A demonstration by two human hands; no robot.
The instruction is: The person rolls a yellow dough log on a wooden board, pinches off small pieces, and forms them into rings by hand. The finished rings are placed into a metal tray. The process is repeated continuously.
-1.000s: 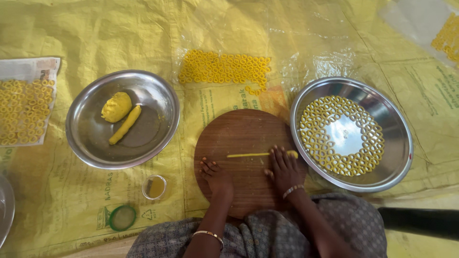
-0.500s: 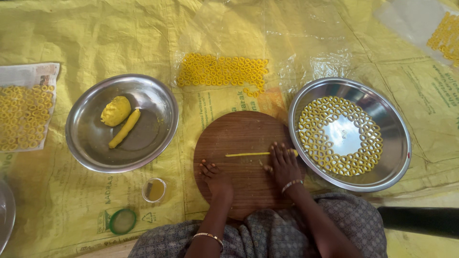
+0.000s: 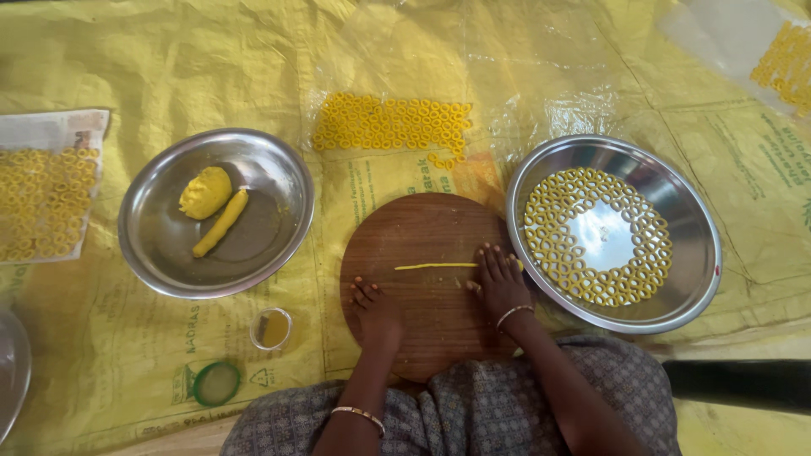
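At the centre of the frame lies a round brown wooden board (image 3: 427,283), matt, with a fine grain. On it rests a thin yellow dough strand (image 3: 435,267), smooth and dull. At the right a round steel plate (image 3: 693,224) gleams, its bare middle mirror-bright among matt yellow dough rings (image 3: 557,253). At the left a second polished steel plate (image 3: 279,190) holds a soft, matt yellow dough lump (image 3: 205,192). Beneath everything spreads a yellow woven plastic sheet (image 3: 169,67), creased and faintly glossy. At the upper centre lies a clear, crinkled, shiny plastic film (image 3: 524,76). At the bottom of the frame is patterned grey cloth (image 3: 481,414), soft and matt.
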